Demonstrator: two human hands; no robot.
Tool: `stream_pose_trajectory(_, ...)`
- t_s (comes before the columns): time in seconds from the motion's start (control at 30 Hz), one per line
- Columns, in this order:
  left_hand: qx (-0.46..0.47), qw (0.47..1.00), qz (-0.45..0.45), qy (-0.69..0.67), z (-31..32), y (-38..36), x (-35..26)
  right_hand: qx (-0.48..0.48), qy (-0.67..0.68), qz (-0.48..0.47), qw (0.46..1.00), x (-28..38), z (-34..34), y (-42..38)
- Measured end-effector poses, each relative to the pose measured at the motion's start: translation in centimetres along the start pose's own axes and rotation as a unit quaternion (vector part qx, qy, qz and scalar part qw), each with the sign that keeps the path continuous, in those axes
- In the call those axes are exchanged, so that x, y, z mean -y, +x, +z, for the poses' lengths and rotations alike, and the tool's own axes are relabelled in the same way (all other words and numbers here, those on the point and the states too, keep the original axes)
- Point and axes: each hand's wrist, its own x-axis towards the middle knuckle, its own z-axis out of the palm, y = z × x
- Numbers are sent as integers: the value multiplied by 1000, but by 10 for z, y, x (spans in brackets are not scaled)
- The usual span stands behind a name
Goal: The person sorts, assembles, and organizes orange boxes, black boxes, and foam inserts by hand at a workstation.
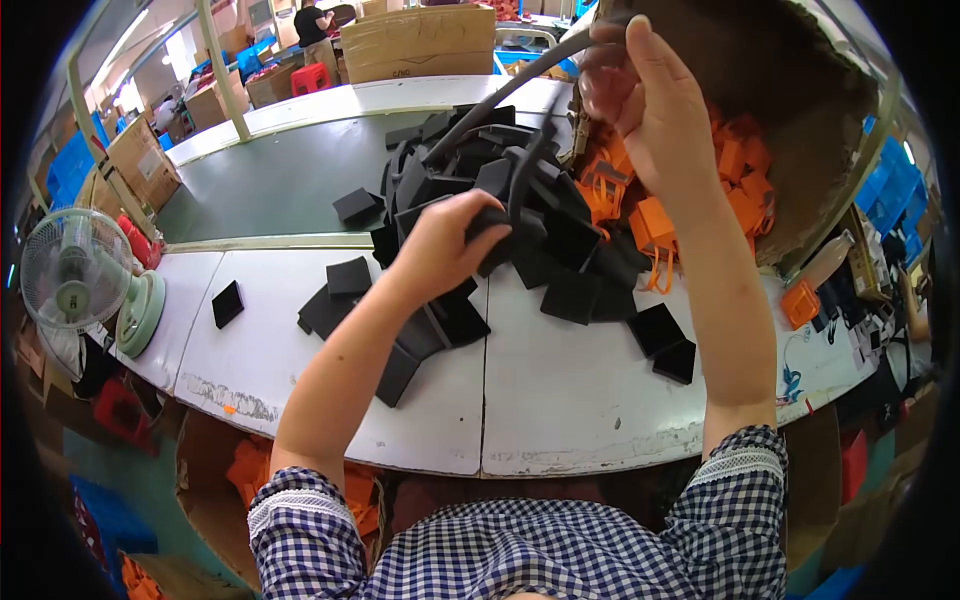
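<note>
Raised at the upper right, my right hand (655, 100) has its fingers curled round the end of a long, thin dark foam strip (505, 92). The strip slants down left to a heap of black foam blocks (560, 240). My left hand (452, 245) is over the heap, closed round a black foam piece (518, 230) with a curved strip standing up from it. Whether the two strips join is hidden. Loose black blocks (348, 277) lie around the heap on the white table (570, 400).
A large carton (830, 150) of orange bags (655, 220) lies open at the right. On the left stands a fan (75, 270). Behind are a green belt surface (260, 180), a closed carton (420, 45) and another person (315, 35). More orange bags fill a box below the table.
</note>
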Motion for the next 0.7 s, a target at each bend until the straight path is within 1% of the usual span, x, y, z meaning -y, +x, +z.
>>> stream_pose_trajectory(0.03, 4, 1000, -9, -22, -12, 5, -7, -8, -47, 4, 999, 3, 1, 3)
stream_pose_trajectory(0.07, 7, 999, -20, -43, -24, 10, -14, -7, -45, 3, 999, -1, 3, -4)
stream_pose_trajectory(0.1, 15, 1000, -9, -22, -35, 14, -21, 77, -258, -20, 963, -10, 5, -19)
stream_pose_trajectory(0.13, 11, 1000, -9, -19, -40, 18, -22, 158, -457, -42, 874, -22, 5, -32)
stream_pose_trajectory(0.2, 16, 997, -20, -70, -48, 24, -22, 215, -350, -20, 912, -63, 9, -47)
stream_pose_trajectory(0.23, 28, 997, -7, -68, -55, 28, -20, 215, -348, -24, 912, -68, 9, -45)
stream_pose_trajectory(0.3, 16, 998, -20, -53, -72, 36, -20, 169, -298, 97, 935, -75, 9, -38)
stream_pose_trajectory(0.33, 5, 998, -35, -42, -81, 41, -21, 131, -332, 103, 928, -68, 16, -32)
stream_pose_trajectory(0.37, 9, 998, -43, -35, -90, 46, -23, 126, -363, 45, 922, -70, 19, -22)
stream_pose_trajectory(0.4, 7, 998, -25, -53, -97, 53, -17, 121, -391, -15, 912, -71, 20, -10)
stream_pose_trajectory(0.43, -6, 998, -18, -64, -106, 62, -18, 108, -405, -6, 908, -66, 27, 2)
stream_pose_trajectory(0.47, -18, 997, -11, -75, -114, 68, -26, 71, -388, -138, 908, -67, 37, 16)
stream_pose_trajectory(0.53, -26, 992, -27, -118, -127, 76, -46, 14, -403, -173, 899, -57, 52, 38)
stream_pose_trajectory(0.57, -35, 997, -12, -72, -132, 77, -52, 15, -403, -173, 899, -59, 61, 44)
stream_pose_trajectory(0.6, -37, 997, -12, -71, -132, 78, -52, -13, -419, -224, 880, -62, 70, 50)
stream_pose_trajectory(0.63, -71, 997, 4, -7, -129, 78, -52, -41, -433, -273, 858, -63, 75, 52)
stream_pose_trajectory(0.67, -104, 993, 19, 56, -126, 77, -51, -41, -432, -273, 858, -64, 75, 51)
stream_pose_trajectory(0.7, -122, 991, -3, 52, -123, 73, -46, -9, -423, -231, 876, -64, 75, 49)
